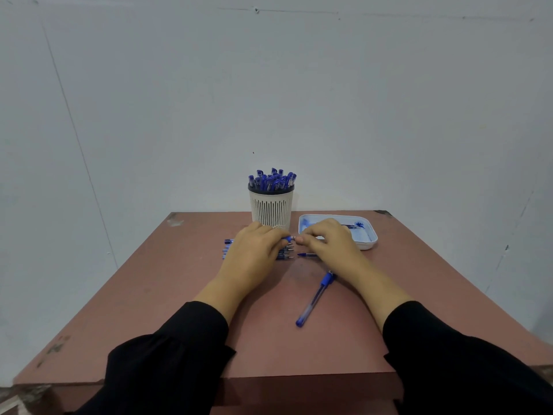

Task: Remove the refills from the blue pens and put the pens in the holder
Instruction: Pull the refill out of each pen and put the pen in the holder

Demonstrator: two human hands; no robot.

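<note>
Two bare hands, left hand (254, 250) and right hand (330, 244); no rings, watch or gloves visible. Forearms uncovered from wrist upward. Both arms wear loose black long sleeves (167, 354), plain matte fabric, cuffs wide and slightly gathered, no markings.

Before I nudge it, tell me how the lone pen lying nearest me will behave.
The lone pen looks round-barrelled on the smooth table, so it would probably roll sideways. It looks slim, clear plastic: likely light and stiff. Its blue grip may slow sliding.
</note>
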